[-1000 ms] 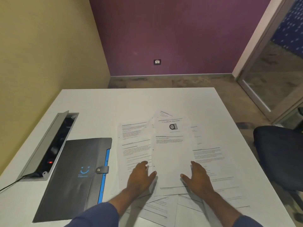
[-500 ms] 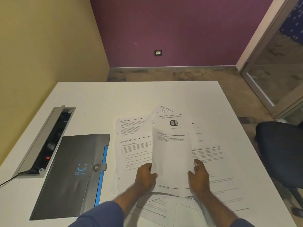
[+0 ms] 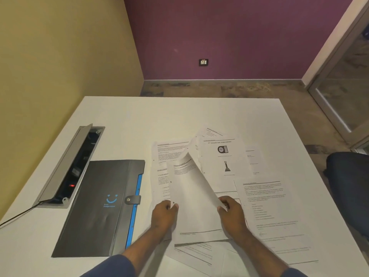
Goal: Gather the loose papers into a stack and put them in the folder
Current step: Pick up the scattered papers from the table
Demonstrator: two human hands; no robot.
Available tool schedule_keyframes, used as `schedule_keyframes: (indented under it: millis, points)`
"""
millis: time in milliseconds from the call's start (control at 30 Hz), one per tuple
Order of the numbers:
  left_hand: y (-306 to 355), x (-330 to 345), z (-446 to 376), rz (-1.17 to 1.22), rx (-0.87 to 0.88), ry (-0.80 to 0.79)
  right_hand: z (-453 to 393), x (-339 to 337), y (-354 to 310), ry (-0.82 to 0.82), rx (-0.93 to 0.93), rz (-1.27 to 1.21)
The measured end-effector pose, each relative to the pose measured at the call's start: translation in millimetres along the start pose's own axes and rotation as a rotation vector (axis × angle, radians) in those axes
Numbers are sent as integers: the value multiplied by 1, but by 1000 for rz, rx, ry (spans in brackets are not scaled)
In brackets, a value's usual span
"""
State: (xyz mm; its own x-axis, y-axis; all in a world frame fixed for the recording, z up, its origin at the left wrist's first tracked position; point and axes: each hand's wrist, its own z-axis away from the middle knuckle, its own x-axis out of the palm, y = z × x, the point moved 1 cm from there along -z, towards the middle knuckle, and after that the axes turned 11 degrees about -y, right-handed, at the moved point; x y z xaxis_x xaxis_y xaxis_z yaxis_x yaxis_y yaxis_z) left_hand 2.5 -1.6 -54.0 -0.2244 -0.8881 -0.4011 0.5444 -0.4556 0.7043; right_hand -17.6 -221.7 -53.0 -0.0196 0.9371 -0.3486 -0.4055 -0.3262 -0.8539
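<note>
Both hands (image 3: 196, 214) pinch one sheet (image 3: 191, 198); folder (image 3: 99, 206) lies left.

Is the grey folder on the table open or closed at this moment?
Closed. The folder lies flat, and its snap strap crosses the cover's edge, so it looks fastened.

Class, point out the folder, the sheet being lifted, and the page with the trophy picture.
folder (image 3: 95, 206): head view, grey front cover.
lifted sheet (image 3: 191, 196): head view, blank middle.
trophy page (image 3: 223, 156): head view, printed centre.
</note>
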Motion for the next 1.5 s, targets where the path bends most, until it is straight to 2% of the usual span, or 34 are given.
schedule_keyframes:
  millis: [133, 233, 400, 500, 600, 733, 833, 933, 1100, 1200, 1267, 1367, 1500]
  points:
    - [-8, -10, -3, -218, -33, 221, -7, 14, -7, -28, 7, 65]
    - [-11, -12, -4, -276, -78, 241, -15, 24, -8, -45, 47, 216]
    - [-16, -15, -3, -114, -22, 191, -21, 34, -6, -45, 118, 365]
    - [-15, -21, 1, 113, 4, 157, -17, 37, -4, -56, 131, 216]
    - [-16, -29, 2, 293, -71, 62, -11, 39, -8, -55, 156, -94]
    - [-19, -47, 2, 344, -142, -129, -4, 39, -15, -209, 292, -395]
    - [-25, -49, 6, 326, -99, -223, 9, 36, -23, -353, 300, -358]
    - [-28, -52, 9, 376, -32, -205, 18, 31, -33, -399, 255, -310]
    - [-12, -73, 25, 391, 162, -183, 27, 11, -58, -305, 88, -307]
    - [6, -78, 36, 317, 294, -148, 29, -3, -66, -191, -74, -177]
    - [16, -76, 42, 256, 379, -153, 35, -8, -69, -126, -145, -182]
    - [26, -72, 51, 227, 459, -137, 42, -11, -63, -57, -183, -222]
    - [29, -67, 56, 274, 525, -233, 49, -20, -57, -25, -177, -278]
